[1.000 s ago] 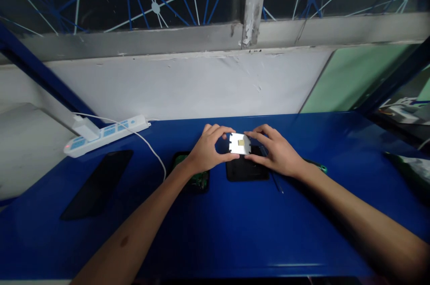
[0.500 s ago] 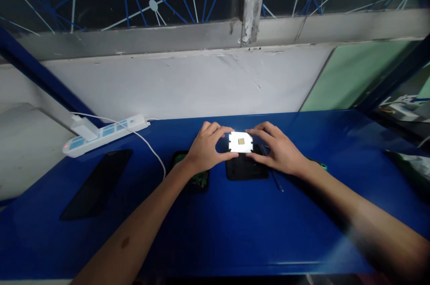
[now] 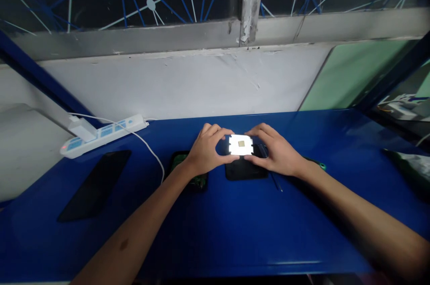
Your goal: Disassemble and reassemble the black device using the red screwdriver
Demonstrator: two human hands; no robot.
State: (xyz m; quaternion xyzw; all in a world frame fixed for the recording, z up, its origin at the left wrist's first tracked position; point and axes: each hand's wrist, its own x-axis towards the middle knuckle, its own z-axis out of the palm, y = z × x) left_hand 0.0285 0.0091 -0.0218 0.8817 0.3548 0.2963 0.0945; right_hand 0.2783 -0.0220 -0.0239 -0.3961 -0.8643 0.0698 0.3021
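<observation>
Between both hands is a thin, bright silvery-white plate (image 3: 247,146) with notched edges and a small tan square (image 3: 241,144) in its middle. My left hand (image 3: 210,148) pinches its left side, thumb below and fingers above. On the opposite side my right hand (image 3: 277,150) grips it in the same manner. Underneath, on the table, lies a flat black tray-like part (image 3: 245,171), partly covered by the plate and my right hand. Half hidden behind my left wrist is a black case with green circuitry (image 3: 198,182). A thin screwdriver-like tool (image 3: 277,182) lies beside the black part.
The blue table (image 3: 215,231) carries a dark flat panel (image 3: 96,184) at left and a white power strip (image 3: 104,135) with a plugged-in adapter (image 3: 82,128). A white cable (image 3: 148,144) runs towards my left arm. At the right edge lies a dark and white bag-like item (image 3: 408,168).
The plate has dropped slightly in view and is still between both hands. My right thumb has shifted a little inward along its lower edge. The whole view has moved slightly.
</observation>
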